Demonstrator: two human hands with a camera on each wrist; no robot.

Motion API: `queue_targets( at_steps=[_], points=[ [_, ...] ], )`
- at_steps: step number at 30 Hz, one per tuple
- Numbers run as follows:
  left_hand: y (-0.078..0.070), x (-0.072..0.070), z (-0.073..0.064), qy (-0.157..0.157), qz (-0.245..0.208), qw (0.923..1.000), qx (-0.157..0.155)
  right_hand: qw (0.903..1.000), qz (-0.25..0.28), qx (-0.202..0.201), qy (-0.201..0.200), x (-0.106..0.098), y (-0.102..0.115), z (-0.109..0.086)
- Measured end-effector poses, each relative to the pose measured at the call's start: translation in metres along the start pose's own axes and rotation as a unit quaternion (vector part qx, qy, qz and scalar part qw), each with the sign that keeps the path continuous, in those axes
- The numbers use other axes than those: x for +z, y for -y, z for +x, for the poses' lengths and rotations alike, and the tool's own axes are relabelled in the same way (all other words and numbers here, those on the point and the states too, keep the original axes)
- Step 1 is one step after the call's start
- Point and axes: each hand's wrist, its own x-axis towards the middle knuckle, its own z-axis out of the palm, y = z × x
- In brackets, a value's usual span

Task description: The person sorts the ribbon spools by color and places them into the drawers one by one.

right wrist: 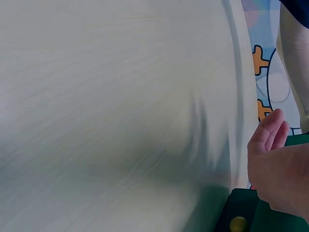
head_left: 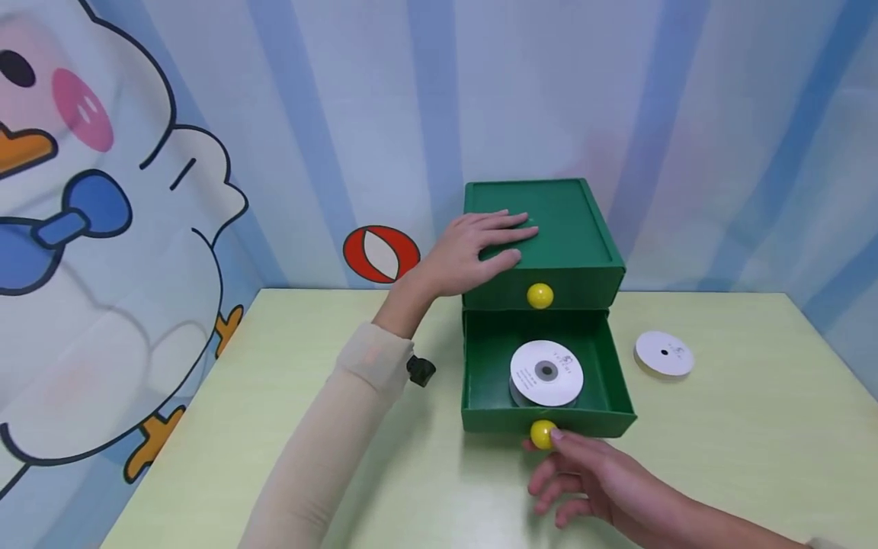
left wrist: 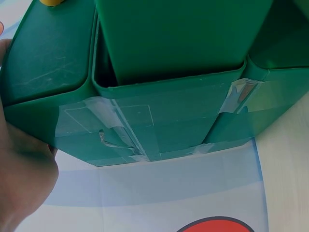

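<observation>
A green drawer cabinet (head_left: 542, 229) stands at the back of the table, with one drawer (head_left: 490, 381) pulled out below the top one. My left hand (head_left: 473, 255) rests on the cabinet's top, fingers spread, the thumb near the front edge. With thumb and index finger, my right hand (head_left: 597, 480) pinches the round yellow knob (head_left: 543, 434) of the pulled-out drawer; its other fingers are loosely bent below. Inside that drawer lies a round white spool (head_left: 535, 377) with a grey hub. In the left wrist view, clear tape (left wrist: 108, 116) runs along the cabinet's side between its stacked units.
Another white spool (head_left: 664, 354) lies flat on the pale table (head_left: 741, 427), right of the cabinet. The top drawer, with its own yellow knob (head_left: 539, 296), is closed. Behind the table hangs a blue striped backdrop (head_left: 535, 91) with a cartoon bird.
</observation>
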Motion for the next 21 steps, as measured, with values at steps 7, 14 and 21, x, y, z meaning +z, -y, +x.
queue_targets(
  at_steps=[7,14,21],
  points=[
    [0.000,0.000,-0.001,0.002,-0.001,1.0000,-0.001,0.9998,0.004,-0.019,-0.005,0.003,0.004,0.005],
    [0.002,0.000,-0.004,-0.001,-0.003,1.0000,-0.003,0.9988,0.008,-0.041,-0.027,0.002,0.010,0.012],
    [0.001,0.001,-0.004,0.001,-0.002,1.0000,-0.005,0.9979,0.016,-0.054,-0.032,-0.002,0.013,0.015]
  ],
)
